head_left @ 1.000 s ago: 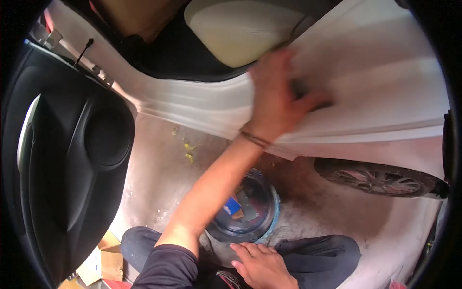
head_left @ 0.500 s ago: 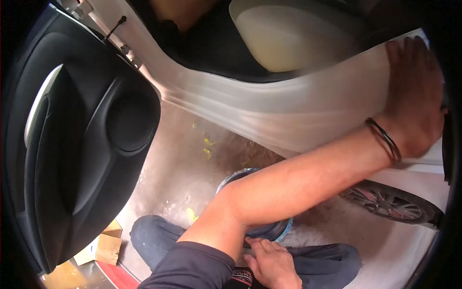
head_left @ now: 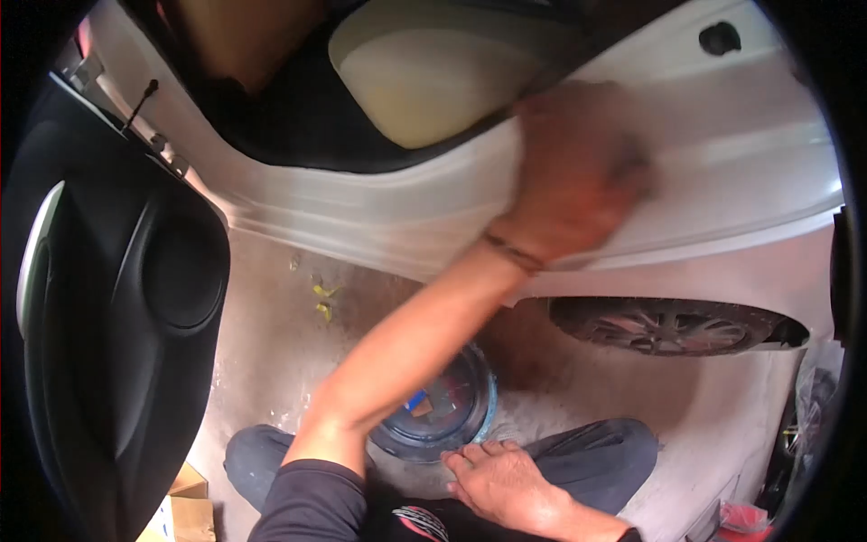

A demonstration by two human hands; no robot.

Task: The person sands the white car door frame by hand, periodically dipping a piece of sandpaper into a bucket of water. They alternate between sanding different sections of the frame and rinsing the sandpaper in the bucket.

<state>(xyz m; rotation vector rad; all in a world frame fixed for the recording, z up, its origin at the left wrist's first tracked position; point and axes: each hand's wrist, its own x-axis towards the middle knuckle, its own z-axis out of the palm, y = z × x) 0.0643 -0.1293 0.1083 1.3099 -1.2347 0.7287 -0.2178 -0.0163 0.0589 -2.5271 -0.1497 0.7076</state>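
Note:
My left hand [head_left: 578, 181], with a dark band at the wrist, is over the white car door sill [head_left: 352, 203]. Motion smears its fingers, and a dark patch shows at its right edge; I cannot tell whether it holds something. My right hand [head_left: 501, 483] is low in front of me, fingers loosely bent and thumb apart, with nothing visible in it. Its fingertips overlap the near rim of a round, dark tub with a bluish edge [head_left: 488, 411]. A small blue and brown item [head_left: 417, 403] shows within the tub, which my left forearm partly covers.
An opened black-lined car door [head_left: 99, 361] stands at left. Behind the sill is a pale seat [head_left: 424, 77]. A wheel [head_left: 664, 330] shows under the white panel at right. Yellow scraps [head_left: 322, 298] lie on the floor, and cardboard boxes [head_left: 188, 510] are at lower left.
My left hand has moved left along the sill, from the far right toward the middle. The view has shifted right, revealing more of the tub and wheel. My right hand stays near the tub.

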